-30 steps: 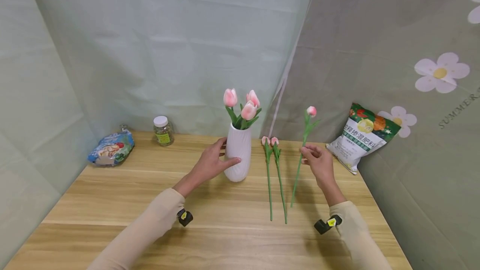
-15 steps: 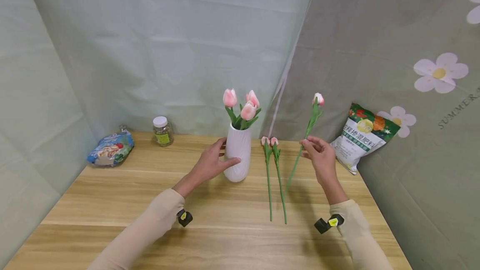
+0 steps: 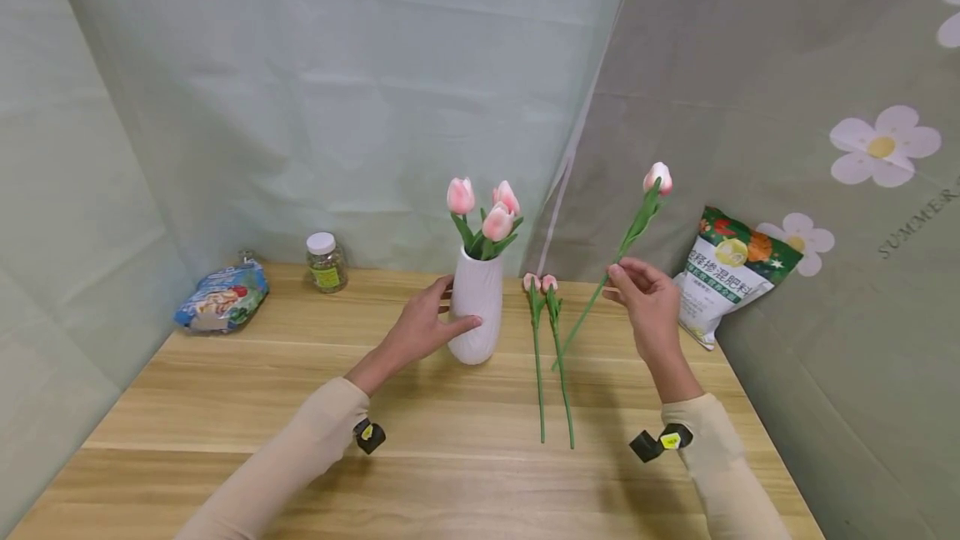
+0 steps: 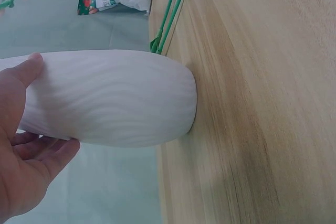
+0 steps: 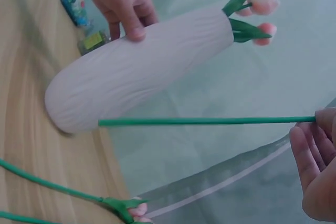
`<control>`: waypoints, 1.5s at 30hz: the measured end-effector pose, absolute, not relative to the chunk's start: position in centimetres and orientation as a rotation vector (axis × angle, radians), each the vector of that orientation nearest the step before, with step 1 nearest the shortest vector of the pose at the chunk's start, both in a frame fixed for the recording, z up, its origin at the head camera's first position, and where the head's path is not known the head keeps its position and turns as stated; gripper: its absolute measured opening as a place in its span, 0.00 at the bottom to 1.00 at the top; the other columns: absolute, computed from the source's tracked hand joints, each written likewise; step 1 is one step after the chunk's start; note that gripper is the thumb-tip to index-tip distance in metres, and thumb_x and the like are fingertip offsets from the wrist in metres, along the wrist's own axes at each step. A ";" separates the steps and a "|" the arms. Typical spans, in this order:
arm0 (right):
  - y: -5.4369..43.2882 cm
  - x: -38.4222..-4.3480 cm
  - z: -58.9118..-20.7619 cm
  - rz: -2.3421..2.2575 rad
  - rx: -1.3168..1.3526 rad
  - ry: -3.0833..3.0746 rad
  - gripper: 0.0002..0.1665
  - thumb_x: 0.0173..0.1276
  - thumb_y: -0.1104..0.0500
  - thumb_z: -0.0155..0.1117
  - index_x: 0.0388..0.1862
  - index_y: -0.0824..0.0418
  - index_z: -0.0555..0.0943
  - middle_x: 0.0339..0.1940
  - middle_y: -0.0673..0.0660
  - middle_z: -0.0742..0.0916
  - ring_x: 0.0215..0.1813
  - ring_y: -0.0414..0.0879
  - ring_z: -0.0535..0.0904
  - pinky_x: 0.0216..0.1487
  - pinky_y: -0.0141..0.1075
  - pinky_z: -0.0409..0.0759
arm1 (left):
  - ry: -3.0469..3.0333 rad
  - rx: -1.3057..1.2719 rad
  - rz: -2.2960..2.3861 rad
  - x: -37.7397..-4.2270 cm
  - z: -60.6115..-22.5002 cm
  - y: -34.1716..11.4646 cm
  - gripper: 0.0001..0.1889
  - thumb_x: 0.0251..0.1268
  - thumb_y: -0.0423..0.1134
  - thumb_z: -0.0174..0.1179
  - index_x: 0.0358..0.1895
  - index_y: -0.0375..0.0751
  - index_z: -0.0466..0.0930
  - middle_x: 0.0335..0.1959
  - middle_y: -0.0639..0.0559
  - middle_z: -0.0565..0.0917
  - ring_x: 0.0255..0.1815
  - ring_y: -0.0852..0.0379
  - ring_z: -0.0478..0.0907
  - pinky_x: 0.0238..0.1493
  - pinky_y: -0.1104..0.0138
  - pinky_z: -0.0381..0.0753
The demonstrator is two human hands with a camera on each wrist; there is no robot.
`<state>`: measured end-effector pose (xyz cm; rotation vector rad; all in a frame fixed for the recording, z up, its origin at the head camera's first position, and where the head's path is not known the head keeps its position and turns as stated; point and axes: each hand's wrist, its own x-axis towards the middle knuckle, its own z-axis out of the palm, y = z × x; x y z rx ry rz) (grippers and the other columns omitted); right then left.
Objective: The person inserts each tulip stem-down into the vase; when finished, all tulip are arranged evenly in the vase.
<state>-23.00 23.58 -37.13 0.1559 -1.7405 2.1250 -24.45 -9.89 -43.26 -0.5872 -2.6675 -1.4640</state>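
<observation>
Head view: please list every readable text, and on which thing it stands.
"SUMMER", on the wall cloth; following letters unclear.
"释掺混肥料", on the white bag; character before it and smaller print unclear.
Blue bag, jar, yellow wrist tags: too small or blurred.

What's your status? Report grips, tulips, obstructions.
Left grip holds vase, three tulips inside. Right grip pinches fourth tulip, tilted, outside vase. Two tulips lie between grips; path above looks open.

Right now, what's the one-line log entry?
left hand: holds vase | right hand: holds flower | in vase: three flowers | on table: two flowers
</observation>
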 end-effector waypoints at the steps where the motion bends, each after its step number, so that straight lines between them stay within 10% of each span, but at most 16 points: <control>1: 23.5 -23.0 -37.0 2.121 0.168 -1.728 0.05 0.69 0.67 0.70 0.41 0.67 0.84 0.33 0.55 0.91 0.33 0.42 0.88 0.36 0.35 0.90 | -2.669 -0.586 -1.463 -24.5 -43.3 -9.9 0.45 0.61 0.58 0.72 0.76 0.40 0.63 0.69 0.42 0.75 0.67 0.44 0.77 0.64 0.50 0.81; 45: 19.5 -23.6 -27.9 1.998 0.472 -1.237 0.10 0.68 0.69 0.70 0.45 0.76 0.84 0.36 0.61 0.90 0.35 0.47 0.90 0.39 0.37 0.90 | -2.651 -0.591 -1.471 -24.5 -43.4 -9.8 0.45 0.61 0.57 0.72 0.76 0.40 0.63 0.70 0.42 0.75 0.67 0.44 0.76 0.64 0.49 0.81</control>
